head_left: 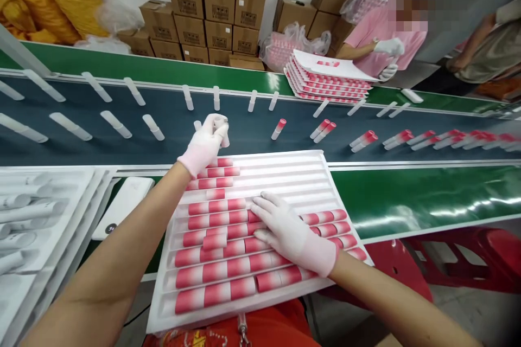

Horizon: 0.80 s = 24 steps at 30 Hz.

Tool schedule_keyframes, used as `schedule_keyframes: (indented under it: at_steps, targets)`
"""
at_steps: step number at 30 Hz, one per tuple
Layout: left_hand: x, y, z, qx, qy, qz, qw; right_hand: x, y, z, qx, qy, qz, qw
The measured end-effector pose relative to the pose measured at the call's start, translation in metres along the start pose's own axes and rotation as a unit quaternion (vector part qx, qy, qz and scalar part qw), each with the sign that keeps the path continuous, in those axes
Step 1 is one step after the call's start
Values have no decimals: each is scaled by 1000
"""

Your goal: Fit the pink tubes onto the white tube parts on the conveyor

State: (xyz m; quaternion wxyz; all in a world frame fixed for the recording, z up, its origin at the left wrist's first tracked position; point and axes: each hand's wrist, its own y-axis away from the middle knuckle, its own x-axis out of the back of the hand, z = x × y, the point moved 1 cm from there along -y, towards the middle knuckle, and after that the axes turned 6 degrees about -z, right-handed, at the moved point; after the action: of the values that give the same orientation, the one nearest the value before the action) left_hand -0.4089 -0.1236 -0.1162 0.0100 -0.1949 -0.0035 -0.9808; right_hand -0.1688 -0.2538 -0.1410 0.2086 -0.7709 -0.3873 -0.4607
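Observation:
My left hand [207, 142], in a white glove, is over the dark conveyor belt, its fingers closed around a white tube [225, 140] whose lower end shows below them. My right hand [287, 233], also gloved, lies palm down with fingers stretched over rows of red-and-white caps [215, 220]. These fill the grooves of a white tray [293, 165] in front of me; the far grooves hold fewer. One loose cap [215, 241] rests on top of the rows. Whether the right fingertips grip a cap is hard to see.
White tubes [116, 123] stand along the belt [244, 146] on the left, red-topped ones [279, 129] on the right. Stacked trays [73, 184] and a white power bank [124, 206] sit at left. Across the belt, a gloved person [386, 46] stands by piled trays [325, 76].

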Motion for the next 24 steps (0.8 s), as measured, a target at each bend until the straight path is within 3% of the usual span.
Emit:
schedule_keyframes:
  at_steps: [3, 7, 11, 15, 19, 24]
  targets:
    - [10, 42, 7, -39, 50, -27, 998, -5, 7, 8, -60, -129, 55, 988]
    - [3, 84, 15, -14, 96, -125, 987, 30, -2, 23, -79, -302, 131, 941]
    - [-17, 104, 26, 70, 53, -236, 968, 71, -20, 19, -62, -381, 244, 890]
    - [-29, 110, 41, 79, 60, -276, 956, 77, -40, 12, -59, -459, 324, 825]
    - [-28, 111, 48, 54, 77, -286, 954, 68, -49, 13, -72, -504, 291, 810]
    - [-29, 100, 39, 57, -27, -271, 960, 71, -46, 13, -60, -500, 167, 848]
